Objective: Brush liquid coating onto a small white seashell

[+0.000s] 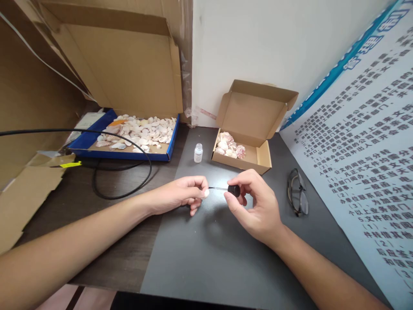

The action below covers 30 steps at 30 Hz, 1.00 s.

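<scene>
head view: the right hand [254, 206] pinches the black cap [234, 190] of a thin brush applicator [217, 188] between thumb and forefinger, its tip meeting a small white shell [205, 193] clenched in the fingertips of the left hand [180, 196]. both items sit just in front of the small glass bottle [198, 153], which stands left of the open cardboard box [248, 142]. the applicator is judged light with a flexible tip, best held at the cap; the shell is judged rigid, smooth and brittle, best gripped by its edges.
</scene>
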{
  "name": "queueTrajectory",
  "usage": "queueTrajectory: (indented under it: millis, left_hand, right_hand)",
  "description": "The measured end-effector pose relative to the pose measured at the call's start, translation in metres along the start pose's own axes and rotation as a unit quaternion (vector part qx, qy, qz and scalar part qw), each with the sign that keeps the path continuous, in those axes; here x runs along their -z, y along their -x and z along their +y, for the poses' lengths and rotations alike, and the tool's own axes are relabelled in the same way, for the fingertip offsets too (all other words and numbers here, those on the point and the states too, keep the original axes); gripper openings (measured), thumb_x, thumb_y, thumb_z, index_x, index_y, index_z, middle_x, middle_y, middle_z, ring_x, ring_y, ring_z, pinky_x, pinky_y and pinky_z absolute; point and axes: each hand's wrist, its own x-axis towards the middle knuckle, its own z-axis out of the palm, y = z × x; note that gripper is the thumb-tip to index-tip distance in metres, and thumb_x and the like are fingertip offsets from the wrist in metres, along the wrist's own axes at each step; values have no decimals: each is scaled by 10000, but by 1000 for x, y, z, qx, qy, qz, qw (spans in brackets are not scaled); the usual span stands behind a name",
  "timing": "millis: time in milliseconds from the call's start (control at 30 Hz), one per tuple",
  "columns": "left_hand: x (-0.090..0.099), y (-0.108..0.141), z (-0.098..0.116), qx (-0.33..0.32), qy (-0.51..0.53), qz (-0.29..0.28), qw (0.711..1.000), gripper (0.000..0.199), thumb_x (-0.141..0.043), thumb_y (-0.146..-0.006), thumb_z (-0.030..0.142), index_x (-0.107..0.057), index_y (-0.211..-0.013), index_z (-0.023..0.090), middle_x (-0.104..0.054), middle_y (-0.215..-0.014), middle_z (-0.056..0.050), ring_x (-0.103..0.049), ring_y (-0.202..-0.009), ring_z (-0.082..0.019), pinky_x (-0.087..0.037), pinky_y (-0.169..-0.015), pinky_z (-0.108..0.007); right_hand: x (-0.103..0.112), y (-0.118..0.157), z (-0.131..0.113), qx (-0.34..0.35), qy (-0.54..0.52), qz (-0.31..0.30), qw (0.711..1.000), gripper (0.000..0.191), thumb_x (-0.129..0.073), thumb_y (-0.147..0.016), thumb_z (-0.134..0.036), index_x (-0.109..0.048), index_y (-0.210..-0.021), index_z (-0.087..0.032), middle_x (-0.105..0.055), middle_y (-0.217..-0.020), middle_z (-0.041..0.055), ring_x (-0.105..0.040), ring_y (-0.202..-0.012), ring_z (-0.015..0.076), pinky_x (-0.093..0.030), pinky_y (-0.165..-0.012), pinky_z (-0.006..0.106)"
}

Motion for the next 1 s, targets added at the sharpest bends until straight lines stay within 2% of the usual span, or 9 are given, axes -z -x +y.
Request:
queueTrajectory:
  millis: [267, 633, 800, 1000]
  left_hand:
    - [0, 0, 0, -2, 2, 2, 1000, 143, -645, -840, 258, -526, -821, 182, -464, -640, 55, -467, -578, -92, -475, -580, -235]
    - [-3, 1, 3, 1, 19, 15, 1000, 121, -642, -810, 243, -539, -800, 179, -494, -648, 42, -483, -567, -98, -475, -579, -243]
    - [-3, 0, 3, 3, 23, 16, 1000, 114, -642, -794, 239, -547, -791, 176, -499, -644, 40, -483, -565, -100, -474, -571, -245]
    - [-3, 0, 3, 1, 25, 14, 1000, 105, -640, -794, 232, -555, -788, 172, -497, -657, 38, -482, -570, -96, -478, -574, -245]
  right_hand:
    - [0, 1, -1, 21, -20, -23, 999, 186, -653, -819, -132, -579, -963, -224, -505, -728, -28, -504, -591, 116, -445, -525, 268]
    - [-2, -1, -3, 16, -5, -44, 999, 168, -623, -770, -97, -561, -869, -218, -499, -704, -41, -437, -529, 92, -416, -502, 260]
    - [-2, 0, -1, -9, -19, -18, 1000, 167, -638, -812, -124, -574, -934, -218, -494, -746, -36, -461, -539, 86, -434, -519, 258]
    - [-2, 0, 1, -9, -3, -33, 999, 148, -657, -847, -178, -582, -966, -225, -508, -722, -29, -512, -592, 119, -447, -530, 268]
